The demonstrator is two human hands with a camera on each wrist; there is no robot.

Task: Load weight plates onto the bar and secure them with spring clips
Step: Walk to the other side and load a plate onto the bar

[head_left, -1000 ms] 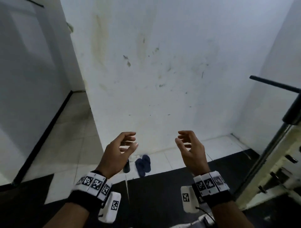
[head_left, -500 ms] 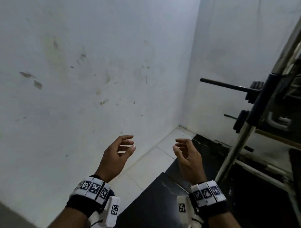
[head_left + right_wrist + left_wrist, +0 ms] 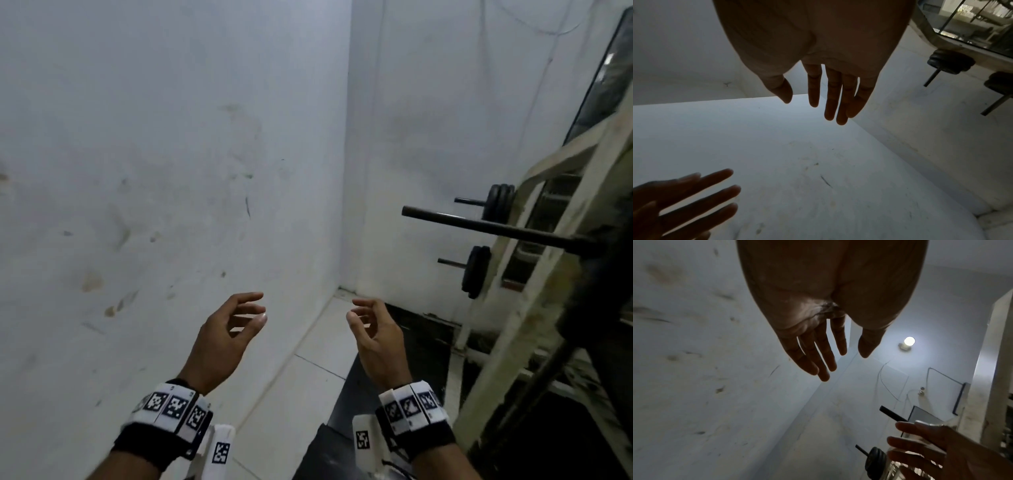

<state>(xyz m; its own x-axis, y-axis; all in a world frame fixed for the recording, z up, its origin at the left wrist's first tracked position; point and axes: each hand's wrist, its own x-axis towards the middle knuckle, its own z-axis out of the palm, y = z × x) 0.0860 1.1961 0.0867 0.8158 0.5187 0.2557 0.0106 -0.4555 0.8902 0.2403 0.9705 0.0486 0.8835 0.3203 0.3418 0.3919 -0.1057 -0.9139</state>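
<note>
Hanging in the air before a stained white wall, the left hand and the right hand face each other with palms turned inward — both are empty, fingers loosely bent in the head view and spread nearly straight in the wrist views, gripping nothing. The two hands are apart, with a strip of pale tiled floor and the edge of a dark mat showing between and below them.

The bar lies to the right of the right hand and higher, its bare dark end jutting toward the corner of the room, the other end lost behind a cream-painted rack. Weight plates sit on a short peg on that rack beyond the bar, and a further plate sits on a lower peg — none on the bar's visible end. In the left wrist view a lit bulb glows on the far wall.
</note>
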